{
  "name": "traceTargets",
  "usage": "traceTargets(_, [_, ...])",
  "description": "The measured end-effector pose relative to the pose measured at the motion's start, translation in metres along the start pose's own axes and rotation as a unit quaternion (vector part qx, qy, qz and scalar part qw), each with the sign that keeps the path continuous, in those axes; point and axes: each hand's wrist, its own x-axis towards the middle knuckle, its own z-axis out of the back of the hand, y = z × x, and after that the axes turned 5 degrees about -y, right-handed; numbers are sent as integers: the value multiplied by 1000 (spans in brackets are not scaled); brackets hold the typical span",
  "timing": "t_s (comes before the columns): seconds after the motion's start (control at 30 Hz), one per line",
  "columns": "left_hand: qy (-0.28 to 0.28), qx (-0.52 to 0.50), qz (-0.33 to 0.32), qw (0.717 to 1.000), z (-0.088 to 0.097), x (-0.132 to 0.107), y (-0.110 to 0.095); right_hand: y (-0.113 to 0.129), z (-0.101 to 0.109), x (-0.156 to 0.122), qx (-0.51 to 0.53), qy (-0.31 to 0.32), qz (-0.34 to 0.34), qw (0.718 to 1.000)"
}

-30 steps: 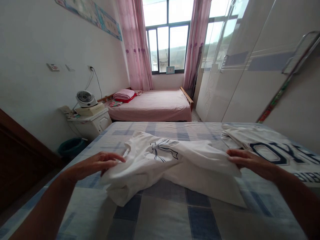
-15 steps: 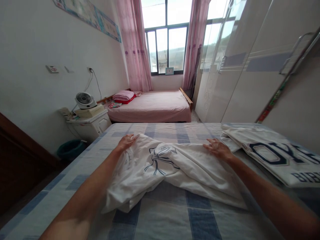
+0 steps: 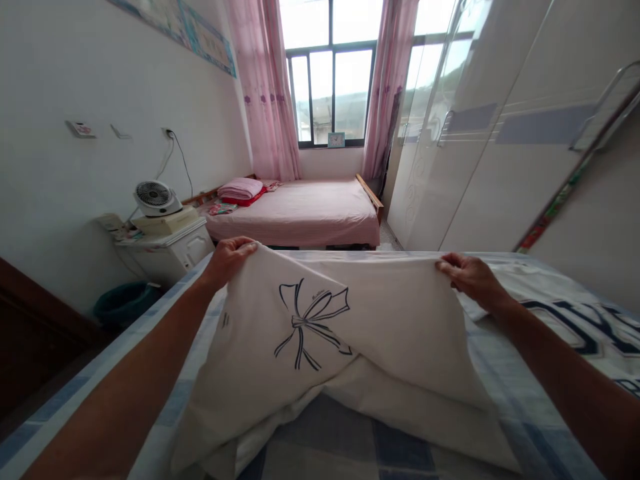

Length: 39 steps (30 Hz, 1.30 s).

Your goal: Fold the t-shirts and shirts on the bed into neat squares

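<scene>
A white shirt [image 3: 400, 307] with a dark bow print hangs stretched between my two hands, its top edge lifted off the bed. My left hand [image 3: 233, 257] pinches its upper left corner. At the upper right corner, the fingers of my right hand [image 3: 467, 277] are closed on the cloth. The lower part of the shirt droops in folds toward me over the blue and white checked bedsheet [image 3: 345, 427]. Beyond my right forearm lies another white garment [image 3: 555, 287] with large dark letters, partly covered by that arm.
Past the bed's far edge is a second bed [image 3: 320, 207] with pink bedding and a folded pile [image 3: 243, 190]. A nightstand [image 3: 175, 247] carrying a small fan [image 3: 157, 197] stands at the left, near a green bin [image 3: 125, 303]. White wardrobes [image 3: 480, 160] line the right side.
Both hands have raised the shirt's far edge from the sheet and pulled it taut, moving a little apart. The bow print now shows flatter and larger.
</scene>
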Motion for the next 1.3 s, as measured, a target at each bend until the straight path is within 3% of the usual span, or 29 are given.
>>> traceTargets(0.1, [-127, 77, -63, 987, -20, 34, -4, 4, -14, 42, 109, -81, -80, 988])
traceTargets(0.17, [-185, 145, -66, 970, -39, 49, -3, 8, -28, 63, 157, -124, -118, 973])
traceTargets(0.23, [-181, 206, -58, 960, -55, 53, 0, 9, -41, 71, 138, -135, -121, 974])
traceTargets(0.33, [-75, 249, -89, 961, -66, 32, 12, 0, -53, 55, -2, -98, -60, 993])
traceTargets(0.47, [102, 240, -156, 953, -42, -34, 37, -26, -51, -5, -83, -4, 60, 995])
traceTargets(0.57, [163, 224, -133, 952, -3, -96, 46, -46, -30, -59, -89, 35, 90, 991])
traceTargets(0.7, [245, 220, -101, 939, 51, -166, 35, -59, 13, -124, -77, 141, 85, 983])
traceTargets(0.8, [308, 224, -116, 917, 74, -197, 24, -60, 36, -160, -75, 251, 126, 957])
traceTargets(0.9, [310, 238, -137, 910, 76, -213, 25, -60, 39, -181, -107, 278, 182, 937])
traceTargets(1.07, [250, 262, -160, 918, 52, -218, 39, -56, 17, -186, -140, 196, 229, 943])
traceTargets(1.2, [189, 225, -161, 942, 44, -206, 35, -41, 11, -178, -105, 129, 208, 964])
traceTargets(1.3, [135, 199, -136, 961, 58, -194, 16, -23, 26, -168, -99, 65, 160, 980])
